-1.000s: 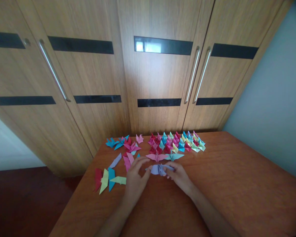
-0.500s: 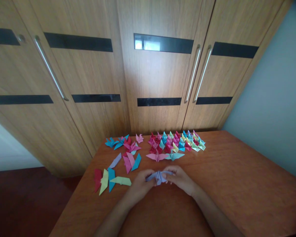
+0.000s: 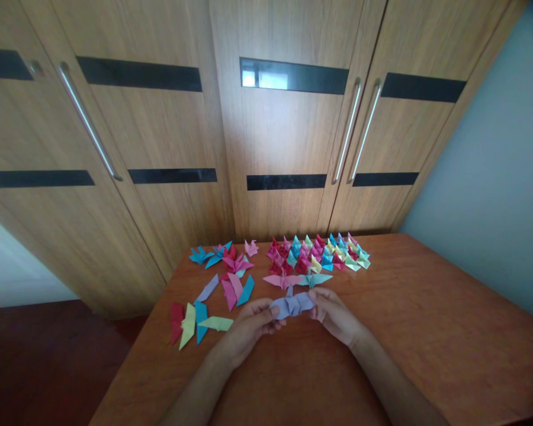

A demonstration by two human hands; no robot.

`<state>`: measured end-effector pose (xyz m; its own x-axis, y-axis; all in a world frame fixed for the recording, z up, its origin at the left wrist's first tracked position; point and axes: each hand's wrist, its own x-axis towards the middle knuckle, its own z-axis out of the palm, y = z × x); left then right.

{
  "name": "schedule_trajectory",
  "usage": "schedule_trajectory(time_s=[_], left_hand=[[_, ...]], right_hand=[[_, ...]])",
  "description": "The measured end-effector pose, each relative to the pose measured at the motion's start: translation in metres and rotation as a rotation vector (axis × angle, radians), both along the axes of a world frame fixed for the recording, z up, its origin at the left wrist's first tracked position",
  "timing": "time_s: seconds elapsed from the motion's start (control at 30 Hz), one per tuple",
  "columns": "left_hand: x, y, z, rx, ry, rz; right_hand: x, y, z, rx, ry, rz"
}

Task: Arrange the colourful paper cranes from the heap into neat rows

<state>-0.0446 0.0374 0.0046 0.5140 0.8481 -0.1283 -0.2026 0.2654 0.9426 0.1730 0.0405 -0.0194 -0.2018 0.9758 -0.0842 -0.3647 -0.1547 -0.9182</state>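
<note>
A lavender origami crane (image 3: 293, 305) is held above the tabletop, its wings spread to either side. My left hand (image 3: 254, 322) pinches one wing between thumb and fingers. The other wing is gripped at its end by my right hand (image 3: 335, 310). Just beyond the hands, a pink crane (image 3: 284, 281) and a light-teal crane (image 3: 313, 280) lie with wings spread. To the left of my left hand is a pale-green folded paper piece (image 3: 217, 323), with a blue one (image 3: 201, 322) beside it.
Rows of colourful paper cranes (image 3: 317, 255) stand at the back of the brown table (image 3: 426, 307). More folded pieces lie at the left, including a red one (image 3: 176, 322) and a lavender one (image 3: 207, 289). A wooden wardrobe (image 3: 279, 136) rises behind the table.
The lavender crane has been tipped so its wings show broad and flat, with a point sticking up behind. My right hand has shifted outward to the wing's end.
</note>
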Motion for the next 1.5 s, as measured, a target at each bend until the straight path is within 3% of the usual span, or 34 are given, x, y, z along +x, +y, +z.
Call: schedule_trajectory(time_s=[0.17, 0.43, 0.6, 0.8, 1.0, 1.13, 1.3, 1.4, 1.5], left_hand=[[-0.002, 0.003, -0.002, 0.040, 0.054, 0.027], [-0.001, 0.008, -0.005, 0.033, 0.055, 0.082], [0.000, 0.010, -0.012, 0.045, 0.095, 0.183], [0.004, 0.009, -0.013, 0.111, 0.172, 0.150], [0.007, 0.008, -0.013, 0.172, 0.222, 0.090], [0.006, 0.010, -0.018, 0.181, 0.216, 0.088], [0.005, 0.010, -0.023, 0.206, 0.226, 0.072], [0.007, 0.009, -0.022, 0.209, 0.246, 0.061], [0.008, 0.010, -0.021, 0.205, 0.259, 0.061]], right_hand=[[0.006, 0.003, 0.001, 0.040, -0.127, -0.041], [0.013, 0.009, 0.001, 0.182, -0.432, -0.251], [0.013, 0.006, 0.005, 0.394, -0.592, -0.438], [-0.014, -0.015, 0.010, 0.624, -0.807, -0.312], [-0.026, -0.022, 0.008, 0.669, -0.935, -0.324], [-0.005, -0.020, 0.007, 0.645, -1.001, -0.490], [0.051, -0.018, 0.004, 0.561, -1.212, -0.702], [0.085, -0.019, 0.000, 0.449, -1.452, -0.744], [0.102, -0.018, -0.003, 0.320, -1.727, -0.674]])
